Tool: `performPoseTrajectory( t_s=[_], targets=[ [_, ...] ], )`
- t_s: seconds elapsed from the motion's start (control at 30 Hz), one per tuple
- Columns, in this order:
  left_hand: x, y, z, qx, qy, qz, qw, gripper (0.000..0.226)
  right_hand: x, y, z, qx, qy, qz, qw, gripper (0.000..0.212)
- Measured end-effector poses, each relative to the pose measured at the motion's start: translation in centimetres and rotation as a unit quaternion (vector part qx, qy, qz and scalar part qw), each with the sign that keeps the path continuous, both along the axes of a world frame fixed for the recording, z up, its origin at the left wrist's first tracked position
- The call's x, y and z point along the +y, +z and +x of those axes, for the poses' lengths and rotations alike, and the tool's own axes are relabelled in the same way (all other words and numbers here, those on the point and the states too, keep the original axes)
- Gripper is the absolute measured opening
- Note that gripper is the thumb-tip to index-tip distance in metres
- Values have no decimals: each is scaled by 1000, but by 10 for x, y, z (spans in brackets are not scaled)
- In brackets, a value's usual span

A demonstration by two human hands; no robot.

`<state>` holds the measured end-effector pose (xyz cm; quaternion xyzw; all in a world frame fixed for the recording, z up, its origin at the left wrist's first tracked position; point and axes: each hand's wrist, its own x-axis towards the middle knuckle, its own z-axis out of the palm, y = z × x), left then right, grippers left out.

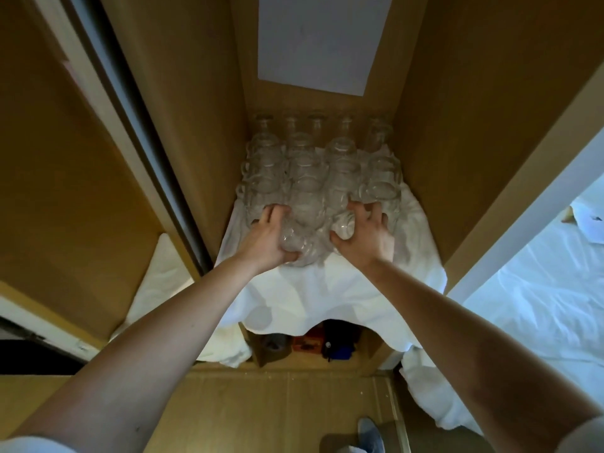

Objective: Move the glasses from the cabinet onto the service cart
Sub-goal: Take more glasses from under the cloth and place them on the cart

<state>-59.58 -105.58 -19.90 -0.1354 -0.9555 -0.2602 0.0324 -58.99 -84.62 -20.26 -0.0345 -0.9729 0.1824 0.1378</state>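
A wooden cabinet (441, 125) stands open, its shelf draped in a white cloth (327, 289) with rows of clear glasses (307, 171) crowded on it toward the back. At the front of the rows the left hand (266, 238) curls its fingers round the near-left glass (295, 246) — the right hand (369, 238) grips the near-right glass (343, 225) just beside it.

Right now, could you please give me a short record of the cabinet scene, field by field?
left hand: grips the front left glass
right hand: grips the front right glass
other glasses: stand in rows behind, on the white cloth
cloth: covers the shelf and hangs over its front edge
cabinet: paper sheet on the back wall
service cart: not in view
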Motion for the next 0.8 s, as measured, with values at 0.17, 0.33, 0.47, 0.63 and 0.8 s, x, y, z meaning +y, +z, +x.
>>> performPoseTrajectory(
  t_s=[0.17, 0.33, 0.47, 0.63, 0.8],
  targets=[
    [-32, -13, 23, -1, 72, 92, 993, 91, -1, -13, 25, 30, -54, -43, 997, 81],
    [-53, -26, 40, -67, 139, 173, 973, 98, -10, -19, 46, 26, -87, -81, 993, 99],
    [-55, -31, 40, -85, 133, 207, 966, 92, -11, -23, 51, 28, -93, -93, 991, 104],
    [-49, -37, 36, -79, 144, 243, 956, 99, -13, -33, 50, -11, -139, -150, 979, 117],
    [-32, -41, 29, -71, 133, 231, 961, 94, -28, -38, 44, -10, -166, -239, 957, 116]
  ],
)
